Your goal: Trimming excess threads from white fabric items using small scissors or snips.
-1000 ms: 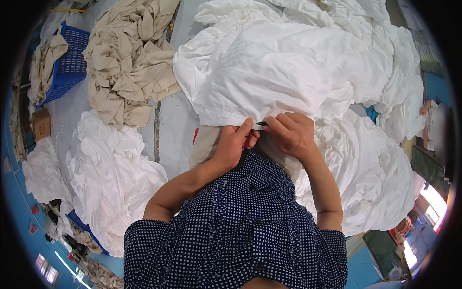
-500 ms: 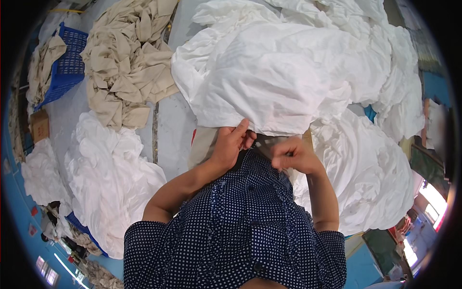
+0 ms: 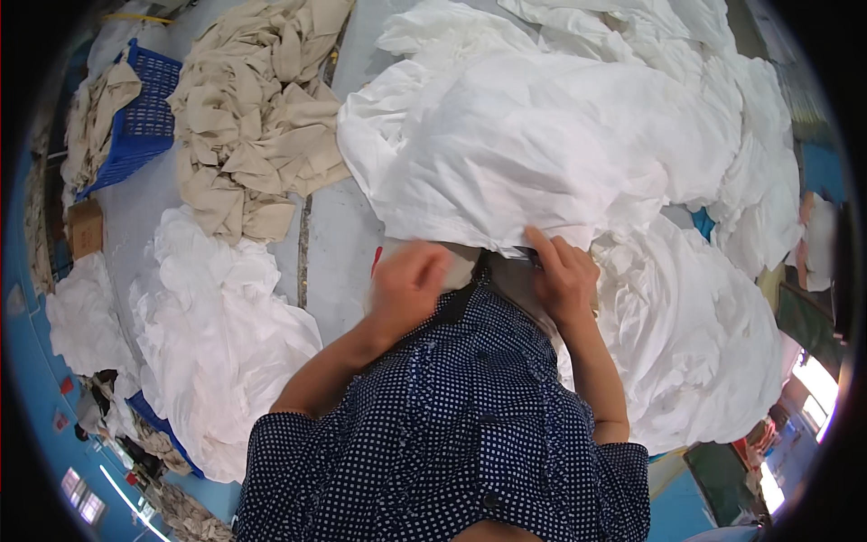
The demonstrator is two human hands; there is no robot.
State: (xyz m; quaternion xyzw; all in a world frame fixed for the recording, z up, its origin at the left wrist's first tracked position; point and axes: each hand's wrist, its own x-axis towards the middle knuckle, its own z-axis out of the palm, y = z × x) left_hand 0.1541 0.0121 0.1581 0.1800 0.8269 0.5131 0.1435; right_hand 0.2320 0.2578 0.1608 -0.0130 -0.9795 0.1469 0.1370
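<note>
With right hand [image 3: 564, 275], grips white cloth [image 3: 515, 154] at its five o'clock; near seven o'clock, holds left hand [image 3: 408, 282], too blurred to tell if closed.

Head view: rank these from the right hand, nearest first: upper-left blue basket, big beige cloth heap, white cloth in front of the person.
1. White cloth: at the right hand, straight ahead.
2. Beige cloth heap: toward the upper left.
3. Blue basket: farthest, left of the heap.
</note>
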